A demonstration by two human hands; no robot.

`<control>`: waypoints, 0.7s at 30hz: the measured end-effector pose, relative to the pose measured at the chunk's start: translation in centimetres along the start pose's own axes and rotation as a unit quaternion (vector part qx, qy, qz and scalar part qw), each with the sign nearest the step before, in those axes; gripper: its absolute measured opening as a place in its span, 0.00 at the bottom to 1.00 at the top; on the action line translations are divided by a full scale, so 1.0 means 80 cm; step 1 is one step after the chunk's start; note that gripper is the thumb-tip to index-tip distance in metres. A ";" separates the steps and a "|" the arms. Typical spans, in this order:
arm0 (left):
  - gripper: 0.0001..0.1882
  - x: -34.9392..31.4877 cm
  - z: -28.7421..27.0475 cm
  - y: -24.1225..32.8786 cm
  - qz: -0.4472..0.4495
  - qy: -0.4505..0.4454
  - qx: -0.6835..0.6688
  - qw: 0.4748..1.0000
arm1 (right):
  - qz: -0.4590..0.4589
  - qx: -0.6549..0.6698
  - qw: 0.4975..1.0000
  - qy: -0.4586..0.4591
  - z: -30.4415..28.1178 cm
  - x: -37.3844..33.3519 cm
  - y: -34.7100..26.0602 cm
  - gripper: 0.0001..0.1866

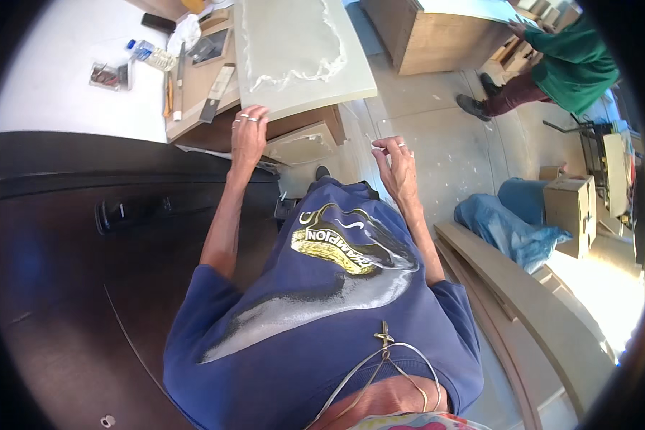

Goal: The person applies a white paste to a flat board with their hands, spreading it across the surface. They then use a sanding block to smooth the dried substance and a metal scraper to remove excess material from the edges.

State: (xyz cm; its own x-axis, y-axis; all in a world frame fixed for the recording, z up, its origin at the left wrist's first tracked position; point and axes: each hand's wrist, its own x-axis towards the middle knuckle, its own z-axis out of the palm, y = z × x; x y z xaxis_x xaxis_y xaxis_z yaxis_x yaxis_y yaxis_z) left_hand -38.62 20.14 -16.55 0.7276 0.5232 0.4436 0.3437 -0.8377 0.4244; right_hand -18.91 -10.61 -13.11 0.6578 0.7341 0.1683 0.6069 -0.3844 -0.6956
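Observation:
A pale panel (294, 50) lies ahead of me, with a rough, whitish smeared line running round its face. Close to its near left corner is my left hand (249, 136), fingers loosely bent and ringed, with nothing visible in them; whether they touch the panel's edge I cannot tell. My right hand (398, 168) hovers over the floor, right of the panel. Its thumb and fingers come together in a pinch, and a small pale bit seems to show at the tips, too small to name. A wide putty knife (217, 93) rests left of the panel.
Left of the panel are a water bottle (150, 54) and a long narrow tool (179, 82). A dark brown panel (64, 287) fills my left side. Long boards (523, 308), blue plastic sheeting (505, 228) and a cardboard box (572, 208) lie right. Another person (566, 64) stands by a wooden cabinet (444, 43).

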 end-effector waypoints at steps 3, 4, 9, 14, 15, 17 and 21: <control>0.11 -0.008 -0.001 0.009 -0.005 0.000 0.002 1.000 | -0.021 0.009 0.999 -0.030 0.004 0.004 0.004 0.07; 0.10 -0.007 0.000 0.013 -0.007 0.014 0.003 1.000 | -0.027 0.009 0.999 -0.041 0.006 0.006 0.005 0.07; 0.08 -0.002 0.001 0.013 -0.036 0.022 -0.021 0.999 | -0.036 0.007 0.995 -0.089 0.010 0.015 -0.013 0.06; 0.07 0.011 -0.008 0.028 -0.030 -0.004 0.009 1.000 | -0.052 0.020 0.994 -0.093 0.018 0.019 -0.013 0.07; 0.06 0.014 -0.010 0.031 -0.027 -0.015 0.023 0.999 | -0.057 0.020 0.994 -0.087 0.019 0.020 -0.013 0.07; 0.06 0.023 -0.017 0.034 -0.009 -0.050 0.050 0.997 | -0.055 0.024 0.995 -0.085 0.020 0.019 -0.011 0.06; 0.05 0.039 -0.023 0.031 0.020 -0.116 0.093 0.989 | -0.053 0.027 0.995 -0.078 0.023 0.023 -0.009 0.06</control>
State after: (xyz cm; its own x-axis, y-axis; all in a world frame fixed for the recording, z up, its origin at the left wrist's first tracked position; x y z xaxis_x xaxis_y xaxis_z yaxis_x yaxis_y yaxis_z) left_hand -36.58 19.95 -12.64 0.8519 0.4574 0.2550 0.3994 -0.8825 0.2485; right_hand -18.97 -7.99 -13.58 0.5110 0.8488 0.1359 0.6422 -0.2719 -0.7167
